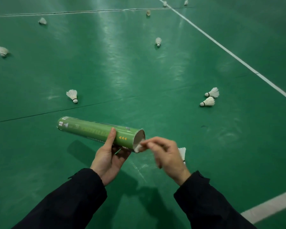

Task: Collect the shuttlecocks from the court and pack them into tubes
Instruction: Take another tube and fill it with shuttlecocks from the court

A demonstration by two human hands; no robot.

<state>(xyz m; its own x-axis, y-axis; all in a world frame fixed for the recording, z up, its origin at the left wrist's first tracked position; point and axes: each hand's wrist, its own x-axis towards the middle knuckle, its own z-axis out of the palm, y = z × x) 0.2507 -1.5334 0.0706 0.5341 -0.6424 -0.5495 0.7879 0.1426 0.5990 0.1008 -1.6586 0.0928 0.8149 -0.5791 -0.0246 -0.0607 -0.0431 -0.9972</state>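
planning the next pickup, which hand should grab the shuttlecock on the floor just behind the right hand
Right. The left hand grips the green tube, so it is occupied. The right hand is at the tube's open end, directly above that shuttlecock.

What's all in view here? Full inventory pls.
tube: 1, green, held level in the left hand, open end to the right
shuttlecock at tube mouth: 1, white, pinched by right fingers
loose shuttlecocks: 10 seen, white, on the floor; nearest partly behind the right hand, a pair to the right, one left of centre, the rest farther off
floor: green court mat
lines: white, upper right and lower right
sleeves: 2, black
left hand: grips the tube
right hand: blurred, at the tube mouth
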